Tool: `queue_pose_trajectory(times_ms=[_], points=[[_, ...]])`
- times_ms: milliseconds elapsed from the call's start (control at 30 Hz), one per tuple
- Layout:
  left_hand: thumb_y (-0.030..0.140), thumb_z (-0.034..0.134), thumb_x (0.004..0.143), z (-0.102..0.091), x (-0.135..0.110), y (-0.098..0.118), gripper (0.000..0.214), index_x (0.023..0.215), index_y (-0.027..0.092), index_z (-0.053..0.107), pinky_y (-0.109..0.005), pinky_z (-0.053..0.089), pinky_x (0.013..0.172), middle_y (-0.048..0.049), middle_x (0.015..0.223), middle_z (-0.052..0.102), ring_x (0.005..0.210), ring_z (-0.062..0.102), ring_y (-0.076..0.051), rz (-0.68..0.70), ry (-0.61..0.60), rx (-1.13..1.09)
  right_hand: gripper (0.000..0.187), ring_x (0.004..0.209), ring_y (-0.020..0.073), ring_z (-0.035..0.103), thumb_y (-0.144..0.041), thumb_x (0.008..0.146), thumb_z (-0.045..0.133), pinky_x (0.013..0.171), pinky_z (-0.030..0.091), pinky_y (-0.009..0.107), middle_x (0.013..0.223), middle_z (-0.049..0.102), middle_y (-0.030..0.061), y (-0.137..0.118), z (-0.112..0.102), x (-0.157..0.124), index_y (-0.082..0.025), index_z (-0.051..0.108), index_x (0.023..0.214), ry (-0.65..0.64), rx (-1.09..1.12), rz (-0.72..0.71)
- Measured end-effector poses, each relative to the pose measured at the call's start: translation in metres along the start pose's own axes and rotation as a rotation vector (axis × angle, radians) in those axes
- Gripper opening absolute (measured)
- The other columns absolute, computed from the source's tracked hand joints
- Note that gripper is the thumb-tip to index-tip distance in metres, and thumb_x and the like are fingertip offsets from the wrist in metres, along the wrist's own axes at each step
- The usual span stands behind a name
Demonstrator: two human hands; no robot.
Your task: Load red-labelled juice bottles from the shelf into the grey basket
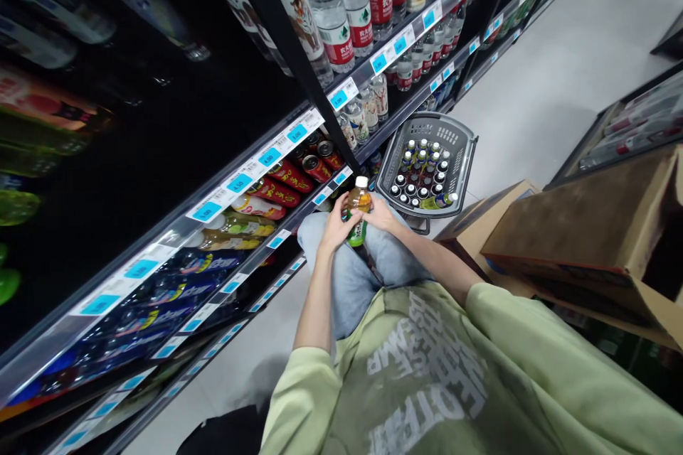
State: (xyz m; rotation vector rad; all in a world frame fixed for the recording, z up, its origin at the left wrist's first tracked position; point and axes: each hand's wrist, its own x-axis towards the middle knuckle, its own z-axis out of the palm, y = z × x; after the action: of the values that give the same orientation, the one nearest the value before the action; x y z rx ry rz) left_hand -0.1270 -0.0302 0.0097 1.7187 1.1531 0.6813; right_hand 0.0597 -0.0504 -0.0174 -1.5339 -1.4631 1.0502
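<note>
I hold a small bottle [358,207] of amber drink with a white cap and green label upright over my knees. My left hand [336,226] wraps round its left side. My right hand [383,213] grips its right side. Just beyond my hands a grey shopping basket [457,129] on the floor holds several capped bottles standing upright and one lying on its side.
Black store shelves [277,149] with blue price tags run along my left, stocked with water bottles [334,18], red cans [291,178] and other drinks. Open cardboard boxes [581,227] stand at my right. Pale floor stretches ahead past the basket.
</note>
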Motion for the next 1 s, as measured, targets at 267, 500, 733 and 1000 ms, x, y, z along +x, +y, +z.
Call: queue_pose_trajectory(times_ms=[267, 500, 733, 1000], points=[[0.029, 0.09, 0.078, 0.039, -0.009, 0.001, 0.096, 0.165, 0.024, 0.051, -0.052, 0.05, 0.124, -0.0138, 0.159, 0.062, 0.143, 0.062, -0.039, -0.009, 0.099, 0.255, 0.071, 0.107, 0.0284, 0.076, -0.077, 0.076, 0.083, 0.108, 0.062, 0.048, 0.115, 0.079, 0.0106, 0.011, -0.01, 0.001, -0.02, 0.071, 0.117, 0.201, 0.448, 0.061], [0.028, 0.089, 0.077, 0.041, -0.003, 0.004, 0.092, 0.162, 0.023, 0.055, -0.053, 0.051, 0.123, -0.0132, 0.154, 0.066, 0.139, 0.064, -0.039, -0.007, 0.095, 0.231, 0.077, 0.111, 0.0276, 0.077, -0.079, 0.072, 0.085, 0.109, 0.063, 0.045, 0.121, 0.08, 0.0123, 0.012, -0.013, 0.002, -0.019, 0.069, 0.118, 0.214, 0.493, 0.118], [0.025, 0.089, 0.076, 0.04, -0.006, 0.008, 0.092, 0.162, 0.024, 0.055, -0.053, 0.05, 0.126, -0.0129, 0.157, 0.063, 0.145, 0.061, -0.039, -0.011, 0.1, 0.206, 0.076, 0.109, 0.0277, 0.077, -0.078, 0.071, 0.087, 0.109, 0.062, 0.045, 0.12, 0.08, 0.012, 0.008, -0.013, 0.003, -0.019, 0.069, 0.116, 0.193, 0.513, 0.11], [0.036, 0.095, 0.074, 0.035, -0.004, 0.007, 0.092, 0.158, 0.019, 0.061, -0.05, 0.051, 0.124, -0.0126, 0.15, 0.07, 0.139, 0.067, -0.037, -0.08, 0.027, -0.019, 0.073, 0.12, 0.027, 0.073, -0.086, 0.081, 0.073, 0.109, 0.06, 0.042, 0.12, 0.08, 0.0081, 0.007, -0.048, -0.011, -0.02, 0.074, 0.113, 0.067, 0.582, 0.199]])
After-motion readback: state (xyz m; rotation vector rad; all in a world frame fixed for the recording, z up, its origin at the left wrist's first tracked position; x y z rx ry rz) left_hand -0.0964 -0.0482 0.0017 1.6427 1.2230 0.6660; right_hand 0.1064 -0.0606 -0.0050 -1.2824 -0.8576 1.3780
